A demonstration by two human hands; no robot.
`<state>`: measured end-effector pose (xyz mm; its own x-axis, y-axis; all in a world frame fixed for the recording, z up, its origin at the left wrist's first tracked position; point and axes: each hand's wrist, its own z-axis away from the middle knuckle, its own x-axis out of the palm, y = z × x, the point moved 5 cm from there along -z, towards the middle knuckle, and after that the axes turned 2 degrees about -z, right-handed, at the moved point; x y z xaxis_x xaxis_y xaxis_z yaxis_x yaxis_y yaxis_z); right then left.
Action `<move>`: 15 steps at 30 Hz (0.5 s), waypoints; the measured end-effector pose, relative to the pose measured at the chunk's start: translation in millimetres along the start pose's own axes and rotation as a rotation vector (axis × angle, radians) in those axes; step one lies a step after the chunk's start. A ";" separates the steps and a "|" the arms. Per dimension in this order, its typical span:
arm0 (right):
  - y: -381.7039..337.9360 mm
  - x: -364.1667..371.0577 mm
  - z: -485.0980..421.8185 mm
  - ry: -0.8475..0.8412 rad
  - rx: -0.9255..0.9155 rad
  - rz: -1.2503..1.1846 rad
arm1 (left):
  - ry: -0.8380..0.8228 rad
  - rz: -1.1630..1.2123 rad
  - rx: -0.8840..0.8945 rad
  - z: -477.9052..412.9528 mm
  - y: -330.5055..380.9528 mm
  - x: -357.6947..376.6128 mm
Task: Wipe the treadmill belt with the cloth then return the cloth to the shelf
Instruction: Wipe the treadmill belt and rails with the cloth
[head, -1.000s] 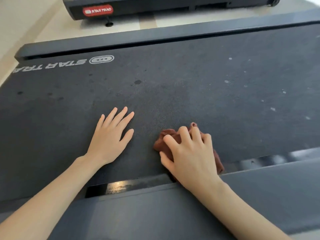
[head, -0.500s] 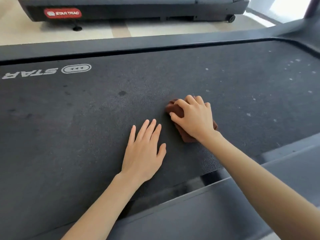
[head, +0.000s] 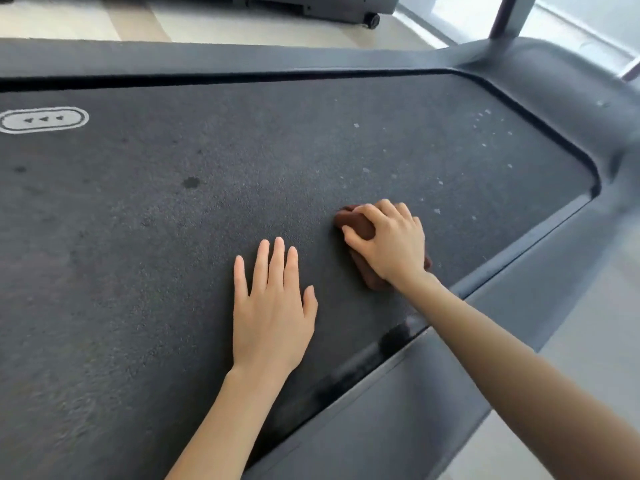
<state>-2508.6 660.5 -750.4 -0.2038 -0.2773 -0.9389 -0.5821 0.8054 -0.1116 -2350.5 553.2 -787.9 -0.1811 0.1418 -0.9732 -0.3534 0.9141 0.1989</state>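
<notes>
The dark grey treadmill belt (head: 173,271) fills most of the view, with dark spots at the left and small white specks toward the right end. A bunched brown cloth (head: 356,225) lies on the belt right of centre. My right hand (head: 391,240) grips the cloth with curled fingers and presses it onto the belt. My left hand (head: 273,306) rests flat on the belt with straight fingers, just left of the cloth and apart from it. No shelf is in view.
Grey side rails (head: 433,410) frame the belt, and the front housing (head: 571,109) curves round its right end with an upright post (head: 509,15) above. Another treadmill's base (head: 311,5) stands on the pale floor beyond.
My right hand has slid the cloth away from the near rail and along the belt toward its front end. My left hand has shifted the same way, staying flat.
</notes>
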 end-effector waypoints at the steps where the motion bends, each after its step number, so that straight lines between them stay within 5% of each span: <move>1: 3.3 3.9 -11.3 -0.025 0.042 0.026 | -0.005 0.000 0.002 0.2 0.1 0.1; 6: -1.3 -0.9 5.4 -0.107 0.056 0.042 | -0.026 0.031 0.009 2.2 -1.7 -4.1; 11: -10.4 -33.8 92.5 0.015 -0.083 0.063 | -0.005 0.091 0.000 1.9 6.4 -6.0; 15: -2.7 -22.9 54.7 0.033 -0.082 0.018 | -0.040 0.095 0.014 -20.7 24.6 -3.1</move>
<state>-2459.2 693.3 -746.4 -0.2397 -0.2816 -0.9291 -0.6406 0.7650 -0.0666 -2377.6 567.4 -777.6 -0.1763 0.2428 -0.9539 -0.3237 0.9009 0.2891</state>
